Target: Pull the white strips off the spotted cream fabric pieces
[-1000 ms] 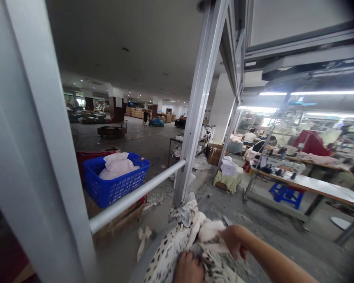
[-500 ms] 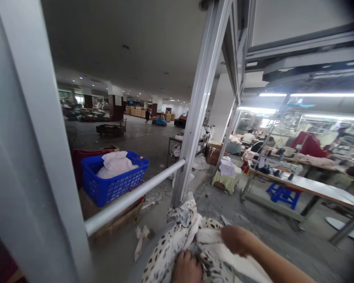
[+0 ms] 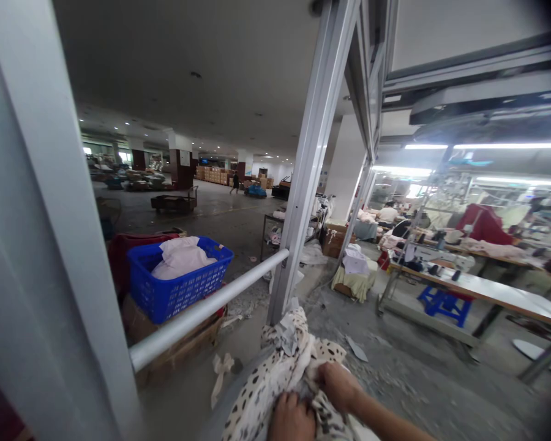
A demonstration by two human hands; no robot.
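Observation:
A bundle of white cloth with dark spots [image 3: 252, 392] fills the bottom centre, its crumpled top resting near the foot of a metal post. My left hand [image 3: 292, 418] presses into the bundle with curled fingers, gripping the fabric. Just to its right, my right hand [image 3: 338, 387] is closed on a fold of the same cloth, fingertips partly hidden in it. White fabric shows below my right wrist. The lower part of the bundle is cut off by the frame.
A grey metal post [image 3: 300, 165] and a horizontal rail [image 3: 211, 306] stand ahead. Beyond the rail a blue basket [image 3: 179, 291] holds pale cloth. At right is a sewing table [image 3: 487, 288] with a blue stool [image 3: 445, 304] beneath. Scraps litter the floor.
My right hand has moved left and down, closer to my left hand, and the white cloth stretched from it has dropped. My left hand stays in place.

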